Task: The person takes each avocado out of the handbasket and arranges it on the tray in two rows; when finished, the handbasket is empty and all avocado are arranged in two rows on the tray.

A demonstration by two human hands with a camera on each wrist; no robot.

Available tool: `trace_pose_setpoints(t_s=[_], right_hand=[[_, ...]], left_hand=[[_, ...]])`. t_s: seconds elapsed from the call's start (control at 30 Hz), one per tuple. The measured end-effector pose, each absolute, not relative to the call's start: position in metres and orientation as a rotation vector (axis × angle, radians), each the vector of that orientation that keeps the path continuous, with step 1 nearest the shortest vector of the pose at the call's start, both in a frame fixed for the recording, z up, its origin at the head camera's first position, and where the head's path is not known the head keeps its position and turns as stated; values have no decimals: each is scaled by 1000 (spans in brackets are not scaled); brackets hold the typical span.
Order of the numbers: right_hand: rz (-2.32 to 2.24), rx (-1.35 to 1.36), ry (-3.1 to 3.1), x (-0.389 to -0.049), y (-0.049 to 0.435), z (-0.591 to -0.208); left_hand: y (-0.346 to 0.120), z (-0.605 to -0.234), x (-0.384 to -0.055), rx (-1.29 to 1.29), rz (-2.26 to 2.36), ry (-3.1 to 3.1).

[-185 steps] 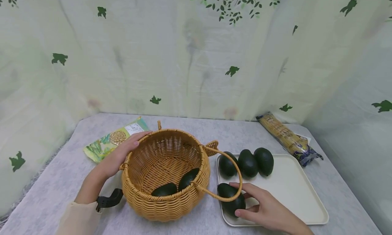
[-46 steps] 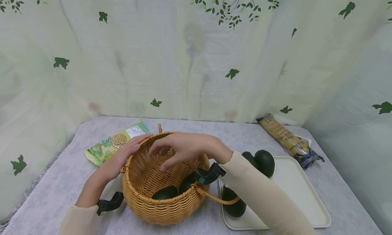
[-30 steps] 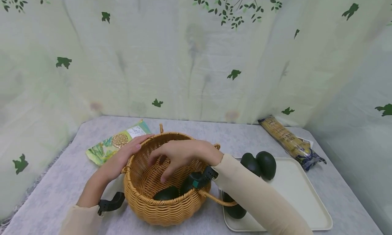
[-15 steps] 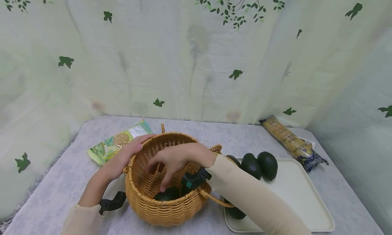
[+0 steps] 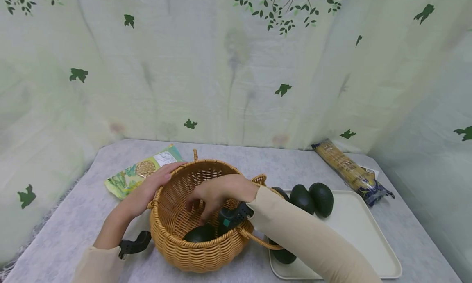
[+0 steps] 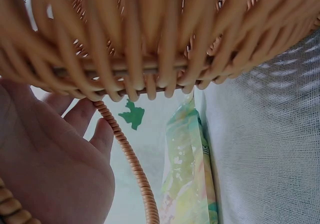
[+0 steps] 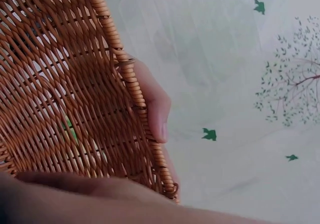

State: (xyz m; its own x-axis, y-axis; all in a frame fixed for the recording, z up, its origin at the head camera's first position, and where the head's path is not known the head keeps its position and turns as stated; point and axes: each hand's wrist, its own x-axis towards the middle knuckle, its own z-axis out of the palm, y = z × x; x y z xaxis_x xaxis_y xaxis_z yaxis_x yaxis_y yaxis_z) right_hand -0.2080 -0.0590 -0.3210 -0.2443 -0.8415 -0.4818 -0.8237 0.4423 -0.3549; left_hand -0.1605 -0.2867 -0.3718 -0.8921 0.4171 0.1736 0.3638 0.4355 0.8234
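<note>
My right hand [image 5: 212,195] is down inside the wicker basket [image 5: 199,256], fingers loosely bent. Its thumb tip is at the top of a dark green avocado [image 5: 200,233], but I cannot tell whether it touches. A second avocado inside is mostly hidden by the black wrist camera [image 5: 230,219]. My left hand [image 5: 147,190] rests on the basket's left rim, fingers lying along it. In the left wrist view, the left palm [image 6: 55,159] faces the outer weave. The right wrist view shows a left finger [image 7: 155,109] outside the rim and part of my right hand [image 7: 95,184] below.
Several avocados [image 5: 322,199] sit on a white tray [image 5: 368,238] at the right, partly covered by the right sleeve [image 5: 309,233]. A noodle pack [image 5: 350,170] lies behind. Left of the basket is a green food bag [image 5: 129,176]. The basket's handle [image 5: 259,242] hangs toward the tray.
My right hand was at an avocado on the tray, then came over the basket and lowered into it beside the avocados there. My left hand stays on the rim.
</note>
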Motion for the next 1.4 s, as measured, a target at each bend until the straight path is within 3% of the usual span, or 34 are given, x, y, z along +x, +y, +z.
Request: trace_pose_setpoints(t_s=[0.7, 1.4], right_hand=[[-61, -1272, 1942, -205, -62, -322], [-435, -1348, 1794, -214, -52, -327]], left_hand=[[-288, -373, -160, 707, 1482, 2627], [-287, -372, -160, 716, 1490, 2611]])
